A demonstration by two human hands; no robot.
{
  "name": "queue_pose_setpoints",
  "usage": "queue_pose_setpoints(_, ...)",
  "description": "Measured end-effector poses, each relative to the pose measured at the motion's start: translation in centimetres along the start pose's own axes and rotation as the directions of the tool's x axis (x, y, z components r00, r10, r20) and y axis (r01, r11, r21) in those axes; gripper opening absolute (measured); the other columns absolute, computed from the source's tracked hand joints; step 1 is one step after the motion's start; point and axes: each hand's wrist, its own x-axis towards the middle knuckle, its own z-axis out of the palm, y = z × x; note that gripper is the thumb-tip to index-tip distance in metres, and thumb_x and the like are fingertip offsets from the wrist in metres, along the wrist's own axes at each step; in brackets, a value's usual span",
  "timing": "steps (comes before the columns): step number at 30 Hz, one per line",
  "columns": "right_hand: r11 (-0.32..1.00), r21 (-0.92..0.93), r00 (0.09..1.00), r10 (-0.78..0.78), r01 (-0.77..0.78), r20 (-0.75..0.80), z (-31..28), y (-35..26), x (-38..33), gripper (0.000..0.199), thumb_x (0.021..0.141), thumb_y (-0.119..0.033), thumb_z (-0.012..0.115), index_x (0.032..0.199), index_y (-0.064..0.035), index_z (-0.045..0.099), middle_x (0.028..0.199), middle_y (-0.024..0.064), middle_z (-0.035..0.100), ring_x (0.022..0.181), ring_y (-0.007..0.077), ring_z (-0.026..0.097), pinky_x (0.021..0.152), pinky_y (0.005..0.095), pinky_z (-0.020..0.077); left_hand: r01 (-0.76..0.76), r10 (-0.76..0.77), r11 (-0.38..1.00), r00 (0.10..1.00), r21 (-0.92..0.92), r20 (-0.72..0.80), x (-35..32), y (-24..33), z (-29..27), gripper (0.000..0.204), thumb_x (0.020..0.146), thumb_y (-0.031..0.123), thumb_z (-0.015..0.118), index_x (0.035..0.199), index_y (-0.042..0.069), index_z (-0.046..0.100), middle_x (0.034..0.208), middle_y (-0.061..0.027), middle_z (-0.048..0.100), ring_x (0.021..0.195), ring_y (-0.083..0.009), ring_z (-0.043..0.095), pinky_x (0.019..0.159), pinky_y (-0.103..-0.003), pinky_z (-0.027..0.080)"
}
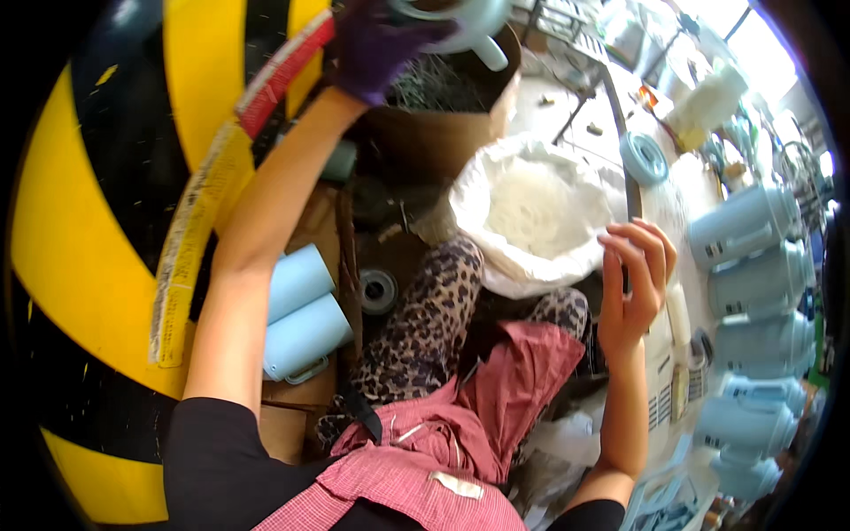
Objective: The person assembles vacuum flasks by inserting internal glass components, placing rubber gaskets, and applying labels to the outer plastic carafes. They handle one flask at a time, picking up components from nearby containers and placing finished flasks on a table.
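Note:
My left hand [376, 49], in a purple glove, reaches to the upper edge with its fingers around a light blue plastic jug [474, 34]. Part of that jug is cut off by the edge of the view, and a stubby handle piece sticks out from it. Below the jug is a cardboard box [434, 137] with dark, tangled shavings inside. My bare right hand [636, 279] hovers beside a white sack [496, 274], its fingers loosely bent and apart, holding nothing. Pale powder or granules [536, 208] fill the sack, which stands in front of my knees.
Two light blue cylinders [305, 314] lie in a carton by my left forearm. A yellow and black striped panel [128, 88] curves along the left. To the right, several light blue jugs [753, 283] line a work table [660, 376], with a round blue lid [644, 159] near its edge.

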Motion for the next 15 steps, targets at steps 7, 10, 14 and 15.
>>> queue_pose_setpoints(7, 0.876, 0.008, 0.777, 0.423, -0.481, 0.466, 11.0, 12.7, -5.8, 0.016, 0.091, -0.017, 0.07, 0.097, -0.0037, 0.078, 0.097, 0.0133, 0.072, 0.091, 0.0327, 0.068, 0.084, 0.0395, 0.0526, 0.391, -0.387, 0.92, 0.917, -0.019, 0.095, -14.0, 11.2, -8.0, 0.059, 0.075, 0.02, 0.087, 0.119, 0.005, 0.051, 0.137, -0.0187, 0.057, 0.126, -0.0351, 0.057, 0.106, -0.046, 0.046)
queue_pose_setpoints(10, 0.888, -0.132, 0.646, 0.415, -0.44, 0.641, 18.9, 17.3, -7.8, 0.024, 0.086, -0.022, 0.069, 0.102, -0.0066, 0.078, 0.094, 0.0149, 0.076, 0.087, 0.0338, 0.072, 0.082, 0.042, 0.055, 0.403, -0.382, 0.915, 0.879, -0.019, 0.286, -16.7, 15.7, -8.6, 0.05, 0.076, 0.022, 0.084, 0.109, 0.007, 0.051, 0.135, -0.0212, 0.059, 0.125, -0.0391, 0.059, 0.105, -0.05, 0.046)
queue_pose_setpoints(14, 0.825, -0.265, 0.402, 0.491, -0.499, 0.773, 25.6, 19.5, -10.3, 0.03, 0.084, -0.029, 0.072, 0.103, -0.0068, 0.077, 0.099, 0.0194, 0.074, 0.096, 0.0351, 0.071, 0.085, 0.0444, 0.0549, 0.365, -0.244, 0.923, 0.795, -0.118, 0.556, -15.9, 19.7, -6.0, 0.039, 0.078, 0.024, 0.081, 0.097, 0.009, 0.05, 0.132, -0.0244, 0.061, 0.123, -0.0444, 0.06, 0.105, -0.056, 0.046)
queue_pose_setpoints(15, 0.835, -0.237, 0.442, 0.479, -0.497, 0.758, 26.3, 19.9, -10.5, 0.03, 0.084, -0.029, 0.072, 0.103, -0.0068, 0.077, 0.099, 0.0194, 0.074, 0.096, 0.0351, 0.071, 0.085, 0.0444, 0.0549, 0.392, -0.221, 0.904, 0.77, -0.17, 0.599, -15.4, 20.7, -5.1, 0.037, 0.078, 0.024, 0.08, 0.094, 0.01, 0.05, 0.132, -0.0253, 0.062, 0.122, -0.0457, 0.061, 0.105, -0.058, 0.046)
